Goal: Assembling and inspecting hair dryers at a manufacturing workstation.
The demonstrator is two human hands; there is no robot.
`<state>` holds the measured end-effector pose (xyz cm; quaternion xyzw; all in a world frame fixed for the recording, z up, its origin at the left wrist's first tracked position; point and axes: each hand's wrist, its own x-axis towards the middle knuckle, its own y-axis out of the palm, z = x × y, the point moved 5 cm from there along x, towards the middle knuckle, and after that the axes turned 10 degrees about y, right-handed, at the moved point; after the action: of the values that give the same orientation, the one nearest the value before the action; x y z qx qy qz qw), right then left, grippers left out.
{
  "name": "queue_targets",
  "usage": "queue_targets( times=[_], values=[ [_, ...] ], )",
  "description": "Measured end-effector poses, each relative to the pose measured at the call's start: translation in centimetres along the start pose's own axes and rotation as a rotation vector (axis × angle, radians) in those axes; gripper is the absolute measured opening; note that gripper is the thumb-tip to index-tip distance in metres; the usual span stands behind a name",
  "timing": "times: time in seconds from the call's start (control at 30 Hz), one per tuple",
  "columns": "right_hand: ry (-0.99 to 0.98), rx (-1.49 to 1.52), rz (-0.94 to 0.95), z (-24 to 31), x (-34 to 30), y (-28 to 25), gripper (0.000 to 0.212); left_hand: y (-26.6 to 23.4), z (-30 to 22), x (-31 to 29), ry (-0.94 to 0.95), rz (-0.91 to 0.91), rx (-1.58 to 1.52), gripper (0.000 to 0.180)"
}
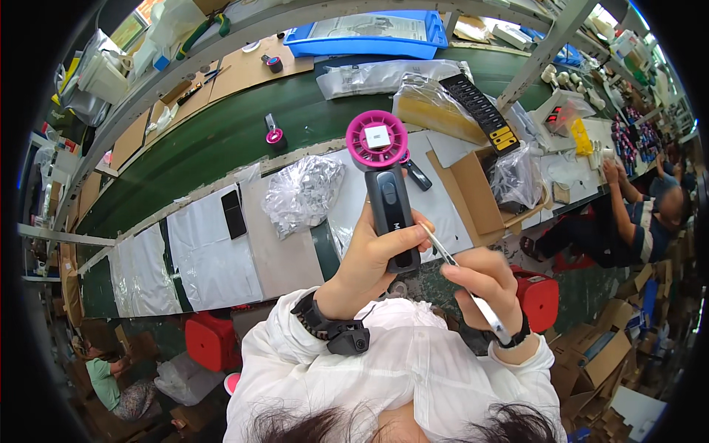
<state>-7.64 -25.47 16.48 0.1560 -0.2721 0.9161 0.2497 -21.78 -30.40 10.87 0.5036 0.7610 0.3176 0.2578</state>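
Observation:
My left hand (373, 247) is wrapped round the dark grey handle of a handheld fan (388, 196), which stands upright in front of me. Its round head is magenta, with a white square piece in the middle. In my right hand (487, 284) is a pair of slim silver tweezers (441, 247), gripped between thumb and fingers. The tweezer tips reach close to my left thumb beside the handle; whether they touch it or hold anything is too small to tell. Partly hidden behind the held fan, a second handheld fan (419, 176) lies on the white bench covering.
A heap of clear plastic bags (303, 193), a black phone (233, 214) and an open cardboard box (476, 196) lie on the bench. Beyond, two fans (274, 134) rest along the green belt (221, 122), before a blue tray (365, 48). Another person (628, 214) sits at right.

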Motion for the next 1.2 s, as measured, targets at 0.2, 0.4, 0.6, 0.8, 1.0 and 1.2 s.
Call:
queue_targets(
  times=[0.2,0.4,0.6,0.8,1.0,1.2],
  values=[
    [-0.066,-0.303,-0.196,1.2,0.2,-0.9,0.016,0.3,-0.6,-0.5,0.110,-0.008,0.034,0.053],
    [-0.005,-0.032,-0.206,2.1,-0.9,0.6,0.022,0.6,-1.6,-0.6,0.287,0.009,-0.105,0.028],
    [-0.086,-0.022,-0.099,2.6,-0.5,0.9,0.023,0.9,-2.0,-0.5,0.277,-0.022,-0.074,0.033],
    [-0.104,-0.070,0.010,3.2,0.5,0.2,0.012,0.5,-1.9,-0.3,0.239,-0.031,-0.051,0.036],
    [-0.090,-0.130,-0.057,3.4,0.7,0.1,0.021,0.2,-1.9,0.1,0.221,-0.018,-0.040,0.037],
    [-0.044,0.003,0.037,2.8,0.8,-0.1,0.023,0.7,-1.8,0.2,0.214,0.031,-0.056,0.034]
  ],
)
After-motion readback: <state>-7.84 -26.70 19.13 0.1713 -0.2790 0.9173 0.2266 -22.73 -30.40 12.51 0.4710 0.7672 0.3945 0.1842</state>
